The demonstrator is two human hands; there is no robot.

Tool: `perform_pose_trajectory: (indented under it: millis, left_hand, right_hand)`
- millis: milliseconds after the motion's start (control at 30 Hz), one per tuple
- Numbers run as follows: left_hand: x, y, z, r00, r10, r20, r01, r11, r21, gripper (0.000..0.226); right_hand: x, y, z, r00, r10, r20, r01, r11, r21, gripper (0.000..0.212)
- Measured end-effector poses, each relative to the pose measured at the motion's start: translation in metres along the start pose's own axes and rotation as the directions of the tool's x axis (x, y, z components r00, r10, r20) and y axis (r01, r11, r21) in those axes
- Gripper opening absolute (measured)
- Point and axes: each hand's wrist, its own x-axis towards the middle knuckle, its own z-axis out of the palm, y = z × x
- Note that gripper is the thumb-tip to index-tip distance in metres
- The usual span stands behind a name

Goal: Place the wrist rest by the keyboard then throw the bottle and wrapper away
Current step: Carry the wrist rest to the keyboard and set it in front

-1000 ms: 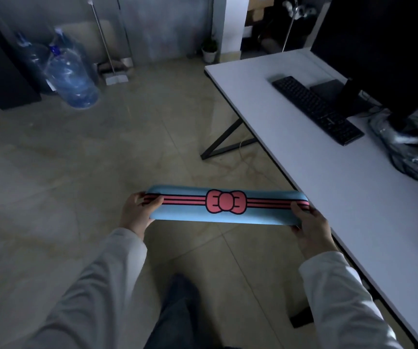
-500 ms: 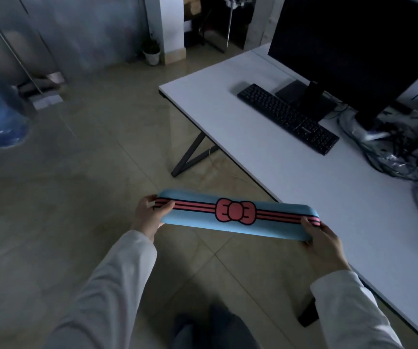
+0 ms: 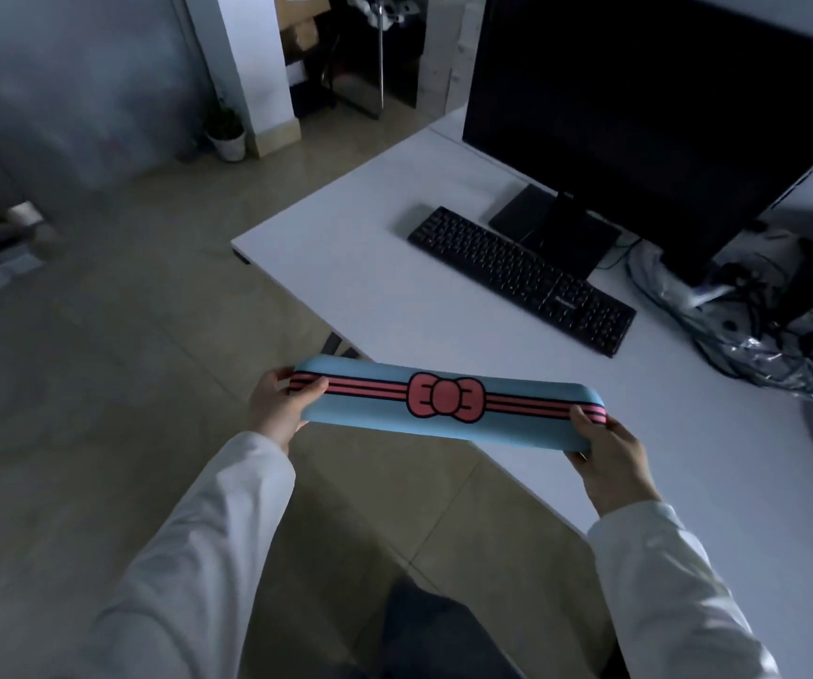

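While it's gripped at both ends, the blue wrist rest [image 3: 448,406] is held in the air over the desk [image 3: 394,296] edge, w/ the left hand [image 3: 274,409] and right hand [image 3: 610,455] each closed around an end. The keyboard [image 3: 522,279] is seen further back by the monitor [image 3: 639,129], well apart.

Both arms reach forward in white sleeves, the left hand [image 3: 274,406] and right hand [image 3: 608,450] each gripping 1 end of the wrist rest [image 3: 443,401].

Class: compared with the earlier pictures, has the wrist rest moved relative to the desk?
Yes. The wrist rest has come closer to the desk; its right end now overlaps the desk's edge.
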Motion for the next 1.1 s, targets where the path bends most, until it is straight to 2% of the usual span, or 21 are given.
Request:
perform_pose_trajectory:
  millis: [100,200,367,433,533,633,733,900,1100]
  left_hand:
    - [0.031,0.016,0.017,1.000,0.004,0.006,-0.005,1.000,0.022,0.047]
    - [0.058,0.027,0.028,0.999,-0.013,0.034,0.011,0.998,0.068,0.048]
    - [0.107,0.048,0.054,0.991,-0.029,0.131,0.016,0.995,0.095,0.036]
    - [0.129,0.059,0.064,0.982,-0.045,0.181,0.021,0.991,0.131,0.046]
    - [0.160,0.077,0.075,0.962,-0.066,0.265,-0.002,0.969,0.247,0.055]
    - [0.188,0.095,0.086,0.925,-0.093,0.369,-0.020,0.956,0.291,0.045]
    - [0.209,0.108,0.099,0.892,-0.112,0.437,-0.046,0.941,0.335,0.048]
    - [0.229,0.107,0.121,0.848,-0.140,0.511,-0.094,0.909,0.405,0.036]
    - [0.223,0.097,0.146,0.821,-0.174,0.543,-0.121,0.878,0.464,0.036]
  right_hand:
    - [0.023,-0.016,0.018,1.000,-0.012,-0.007,0.012,1.000,0.026,0.022]
    - [0.039,-0.021,0.031,0.999,-0.005,-0.047,0.007,0.999,0.034,0.020]
    - [0.058,-0.017,0.048,0.988,0.025,-0.153,-0.014,0.997,0.074,0.020]
    - [0.063,-0.016,0.057,0.977,0.034,-0.209,-0.013,0.995,0.104,0.015]
    - [0.062,-0.013,0.071,0.945,0.038,-0.326,0.013,0.988,0.153,0.024]
    - [0.059,-0.010,0.086,0.914,0.049,-0.402,0.037,0.978,0.204,0.036]
    - [0.055,-0.003,0.098,0.887,0.067,-0.458,0.049,0.970,0.237,0.038]
    - [0.049,0.011,0.102,0.831,0.123,-0.542,0.052,0.954,0.297,0.037]
    - [0.045,0.020,0.084,0.793,0.152,-0.589,0.070,0.939,0.336,0.035]
